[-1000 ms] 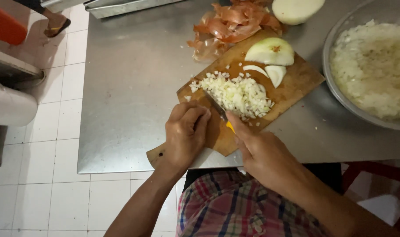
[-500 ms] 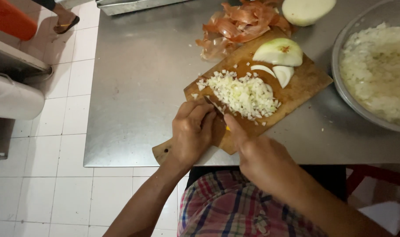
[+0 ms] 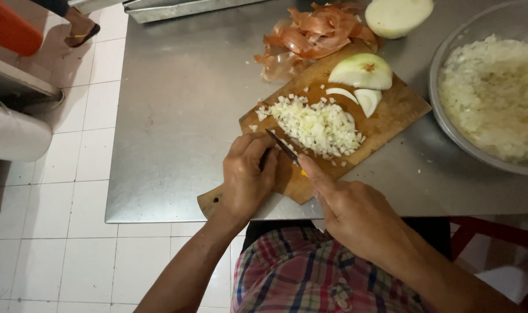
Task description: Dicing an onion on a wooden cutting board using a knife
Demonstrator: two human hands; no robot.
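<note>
- Right hand (image 3: 356,211) closed around small knife with dark blade and yellow handle (image 3: 284,148); forefinger stretched along the spine, handle mostly hidden under the hand.
- Knife blade angled up-left, tip at the near edge of pile of finely diced white onion (image 3: 319,124).
- Left hand (image 3: 249,174) rested on near-left part of brown wooden cutting board (image 3: 391,119), fingers curled, fingertips just beside the blade. Couldn't tell whether anything was pinched under the fingers.
- Diced pile sat mid-board; a few stray bits scattered toward the board's left edge.
- Peeled pale-green onion half (image 3: 361,71) lay at far end of board, with two white onion slices (image 3: 356,97) between it and the pile.
- Board lay diagonally on grey stainless-steel table (image 3: 177,116), its handle end at the table's near edge, beside the left wrist.
- Heap of reddish-brown onion skins (image 3: 313,32) on table just past the board's far corner.
- Another peeled whole white onion (image 3: 398,14) at top edge, right of the skins.
- Large round metal bowl (image 3: 441,87) filled with chopped onion, right of the board, well apart from both hands.
- Plaid shirt (image 3: 298,272) visible below the table edge; white tiled floor (image 3: 55,243) to the left.
</note>
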